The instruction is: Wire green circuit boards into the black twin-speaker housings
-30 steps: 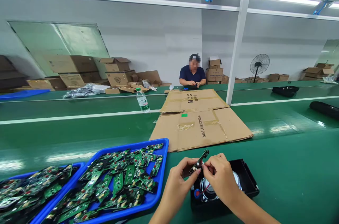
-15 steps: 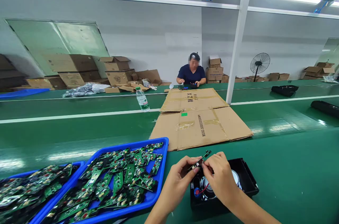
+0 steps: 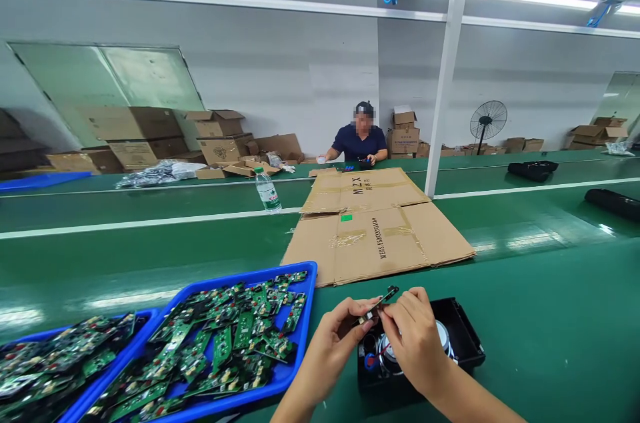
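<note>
Two hands at work over black speaker housing [image 3: 463, 336] — left hand [image 3: 333, 343] and right hand [image 3: 415, 339], fingers of both pinched on small circuit board [image 3: 377, 303], held just above housing. Speaker cone seated inside, red wire visible; board not yet in. Versus a second ago, board tilted flatter, lower. Left: blue tray [image 3: 300, 369] of green boards on green counter [image 3: 550, 329]. Beyond — flattened cardboard [image 3: 380, 236], water bottle [image 3: 267, 189], seated co-worker [image 3: 361, 141].

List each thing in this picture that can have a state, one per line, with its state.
left hand: pinching the small circuit board
right hand: gripping the same board
black speaker housing: open-topped, speaker inside
blue tray: heaped with green boards
flattened cardboard box: lying flat
water bottle: upright, capped
standing fan: upright
</note>
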Available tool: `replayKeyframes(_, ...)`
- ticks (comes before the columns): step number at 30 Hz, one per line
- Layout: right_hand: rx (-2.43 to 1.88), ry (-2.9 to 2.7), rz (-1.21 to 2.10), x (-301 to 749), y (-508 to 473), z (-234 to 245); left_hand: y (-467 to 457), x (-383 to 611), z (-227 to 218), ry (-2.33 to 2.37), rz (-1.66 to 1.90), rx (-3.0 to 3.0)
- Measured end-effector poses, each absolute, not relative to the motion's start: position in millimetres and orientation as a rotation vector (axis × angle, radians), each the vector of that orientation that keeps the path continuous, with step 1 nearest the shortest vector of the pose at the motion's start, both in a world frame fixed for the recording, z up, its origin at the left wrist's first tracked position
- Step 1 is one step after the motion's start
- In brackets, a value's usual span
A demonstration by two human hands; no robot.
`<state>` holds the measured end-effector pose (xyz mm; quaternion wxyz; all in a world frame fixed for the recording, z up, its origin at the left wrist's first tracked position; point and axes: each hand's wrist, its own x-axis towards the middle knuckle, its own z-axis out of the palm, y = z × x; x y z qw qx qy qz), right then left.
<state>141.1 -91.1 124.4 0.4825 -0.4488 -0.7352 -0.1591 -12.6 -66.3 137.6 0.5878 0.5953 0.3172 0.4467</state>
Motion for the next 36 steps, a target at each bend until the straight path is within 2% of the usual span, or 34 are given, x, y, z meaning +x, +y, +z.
replayKeyframes(6,-0.999,-1.957,-0.526,141.7,-96.0,131.1,-67.0,-27.1,147.1,0.793,0.958,1.516)
replayKeyframes(9,-0.936,-2.06,-0.463,140.6,-99.9,135.7,-71.7,-33.6,158.5,0.885,0.9,1.632)
replayKeyframes(13,-0.918,-2.175,-0.106,157.0,-103.0,151.6,-80.4,-43.5,170.4,0.953,0.745,1.83)
replayKeyframes(19,-1.431,-2.196,0.369,217.4,-110.4,172.0,-97.9,-54.3,168.3,1.231,0.556,1.785)
replayKeyframes(24,-1.755,-2.406,0.62,239.3,-126.6,152.9,-104.8,-27.7,153.9,0.823,0.214,1.349)
replayKeyframes(27,-1.759,-2.319,0.661,241.9,-133.6,135.6,-100.5,-2.7,147.1,0.751,0.324,1.247)
replayKeyframes(31,-1.614,-1.94,0.627,237.7,-131.5,114.2,-90.7,24.2,145.1,0.952,0.574,1.321)
replayKeyframes(36,-1.439,-1.606,0.417,216.9,-120.9,86.2,-83.8,40.7,145.0,1.183,0.547,1.635)
